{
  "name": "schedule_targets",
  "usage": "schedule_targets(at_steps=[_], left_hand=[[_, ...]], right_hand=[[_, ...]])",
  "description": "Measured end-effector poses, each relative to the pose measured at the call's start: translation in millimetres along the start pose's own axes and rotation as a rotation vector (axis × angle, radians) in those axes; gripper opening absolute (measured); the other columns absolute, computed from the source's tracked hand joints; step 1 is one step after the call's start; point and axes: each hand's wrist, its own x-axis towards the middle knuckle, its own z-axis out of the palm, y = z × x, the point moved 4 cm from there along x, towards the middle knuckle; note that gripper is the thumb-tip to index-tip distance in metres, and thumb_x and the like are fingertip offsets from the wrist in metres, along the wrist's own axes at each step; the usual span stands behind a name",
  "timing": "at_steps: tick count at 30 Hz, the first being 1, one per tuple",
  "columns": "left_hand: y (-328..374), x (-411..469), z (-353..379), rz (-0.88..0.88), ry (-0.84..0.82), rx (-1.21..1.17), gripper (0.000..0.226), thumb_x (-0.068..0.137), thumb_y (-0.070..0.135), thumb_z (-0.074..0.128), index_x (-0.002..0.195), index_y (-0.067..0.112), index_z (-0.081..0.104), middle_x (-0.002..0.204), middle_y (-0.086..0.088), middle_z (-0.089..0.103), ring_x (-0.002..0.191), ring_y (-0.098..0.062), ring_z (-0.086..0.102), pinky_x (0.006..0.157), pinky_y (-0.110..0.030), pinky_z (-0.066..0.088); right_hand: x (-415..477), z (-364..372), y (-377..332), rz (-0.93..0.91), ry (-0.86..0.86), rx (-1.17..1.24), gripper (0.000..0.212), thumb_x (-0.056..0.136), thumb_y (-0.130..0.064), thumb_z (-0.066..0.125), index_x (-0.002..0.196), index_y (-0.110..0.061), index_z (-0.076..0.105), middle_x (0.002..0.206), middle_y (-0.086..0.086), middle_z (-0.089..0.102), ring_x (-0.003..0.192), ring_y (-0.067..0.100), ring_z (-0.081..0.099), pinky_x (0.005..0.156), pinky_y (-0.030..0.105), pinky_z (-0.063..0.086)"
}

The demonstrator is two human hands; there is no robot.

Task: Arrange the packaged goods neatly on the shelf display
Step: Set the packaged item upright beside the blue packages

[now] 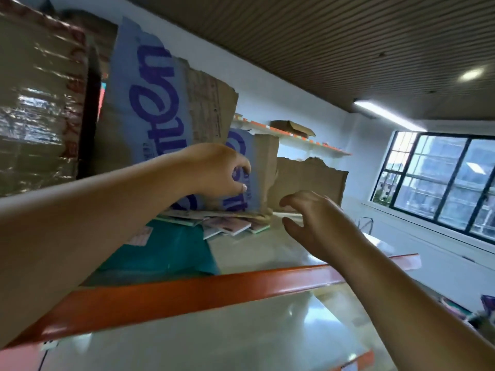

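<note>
Bare shelf (pixel 263 253) lay open right of the teal package (pixel 166 253), behind the orange rail (pixel 214 289). The torn cardboard flaps (pixel 308 180) walled the back, scattered small packets (pixel 235 228) lay at their foot, and a taped box (pixel 34 103) blocked the left.

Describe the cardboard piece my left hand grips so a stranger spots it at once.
On the shelf with the orange front rail, torn cardboard pieces stand in a row. The left hand grips the middle piece. It is shorter than the big blue-printed sheet to its left and, unlike the plain brown piece to its right, carries purple lettering on blue.
</note>
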Motion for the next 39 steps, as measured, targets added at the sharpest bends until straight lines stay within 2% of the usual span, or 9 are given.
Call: schedule_targets(at_steps=[6, 15, 21, 24, 25, 27, 30, 34, 39], left_hand=[[-4.5, 20.5, 8.8, -0.050, -0.065, 0.049, 0.049, 0.093, 0.054, 0.060, 0.139, 0.038, 0.054, 0.127, 0.008, 0.062, 0.104, -0.012, 0.059, 0.091, -0.035, 0.053], [-8.7, 35.1, 31.9, -0.213, -0.187, 0.105, 0.048, 0.094, 0.055, 0.059, 0.140, 0.041, 0.051, 0.131, 0.013, 0.058, 0.111, -0.013, 0.057, 0.094, -0.036, 0.051], [-6.9, 56.6, 81.8, -0.322, -0.340, 0.129, 0.041, 0.092, 0.048, 0.064, 0.131, 0.035, 0.063, 0.118, 0.011, 0.065, 0.100, -0.015, 0.061, 0.089, -0.034, 0.053], [-7.5, 68.6, 111.2, -0.377, -0.419, 0.089, 0.008, 0.093, 0.048, 0.063, 0.093, 0.040, 0.065, 0.087, 0.019, 0.061, 0.084, -0.011, 0.060, 0.080, -0.031, 0.052], [-10.3, 71.9, 122.3, -0.411, -0.465, 0.091, 0.017, 0.094, 0.049, 0.060, 0.083, 0.035, 0.062, 0.080, 0.016, 0.060, 0.077, -0.011, 0.058, 0.075, -0.032, 0.051], [-13.7, 72.5, 137.9, -0.446, -0.553, 0.097, 0.027, 0.095, 0.047, 0.055, 0.084, 0.024, 0.064, 0.076, 0.004, 0.062, 0.070, -0.019, 0.057, 0.070, -0.038, 0.052], [-13.6, 67.7, 140.4, -0.472, -0.607, 0.078, 0.018, 0.089, 0.038, 0.059, 0.101, 0.030, 0.068, 0.091, 0.002, 0.070, 0.084, -0.021, 0.066, 0.080, -0.043, 0.058], [-16.9, 64.6, 143.4, -0.426, -0.576, 0.138, 0.017, 0.086, 0.029, 0.058, 0.101, 0.033, 0.067, 0.093, 0.007, 0.067, 0.082, -0.013, 0.063, 0.074, -0.038, 0.056], [-24.8, 63.1, 141.8, -0.411, -0.398, 0.163, 0.032, 0.090, 0.017, 0.053, 0.106, 0.039, 0.069, 0.091, 0.011, 0.069, 0.075, -0.007, 0.061, 0.069, -0.035, 0.056]], right_hand=[[44.0, 30.9, 21.4, -0.037, -0.032, 0.034, 0.047, 0.081, -0.047, 0.046, 0.122, -0.033, 0.065, 0.121, -0.006, 0.066, 0.112, 0.022, 0.060, 0.092, 0.041, 0.052], [97.8, 66.1, 42.3, -0.147, -0.026, 0.196, 0.033, 0.089, -0.033, 0.064, 0.123, -0.032, 0.064, 0.124, -0.003, 0.065, 0.108, 0.021, 0.062, 0.088, 0.040, 0.055], [134.6, 100.4, 63.6, -0.318, -0.148, 0.305, 0.039, 0.093, -0.033, 0.063, 0.132, -0.029, 0.059, 0.128, -0.001, 0.062, 0.109, 0.016, 0.060, 0.089, 0.033, 0.054], [158.8, 115.7, 70.9, -0.401, -0.280, 0.301, 0.046, 0.094, -0.031, 0.063, 0.139, -0.031, 0.055, 0.138, -0.002, 0.057, 0.118, 0.017, 0.057, 0.097, 0.035, 0.050], [168.8, 121.7, 72.8, -0.432, -0.329, 0.293, 0.048, 0.094, -0.032, 0.063, 0.141, -0.033, 0.053, 0.142, -0.002, 0.054, 0.122, 0.017, 0.055, 0.100, 0.037, 0.048], [184.1, 132.8, 74.1, -0.473, -0.417, 0.293, 0.050, 0.093, -0.036, 0.062, 0.142, -0.037, 0.050, 0.146, -0.002, 0.051, 0.126, 0.019, 0.052, 0.103, 0.040, 0.047], [192.7, 146.5, 69.9, -0.517, -0.394, 0.323, 0.047, 0.091, -0.044, 0.062, 0.137, -0.041, 0.053, 0.141, -0.004, 0.055, 0.122, 0.020, 0.054, 0.100, 0.041, 0.048], [185.2, 162.2, 67.4, -0.558, -0.402, 0.367, 0.046, 0.087, -0.055, 0.060, 0.132, -0.046, 0.054, 0.135, -0.016, 0.056, 0.117, 0.013, 0.055, 0.096, 0.038, 0.050], [179.4, 164.8, 66.5, -0.562, -0.434, 0.383, 0.053, 0.081, -0.064, 0.064, 0.129, -0.043, 0.056, 0.124, -0.013, 0.062, 0.106, 0.012, 0.058, 0.091, 0.037, 0.052]])
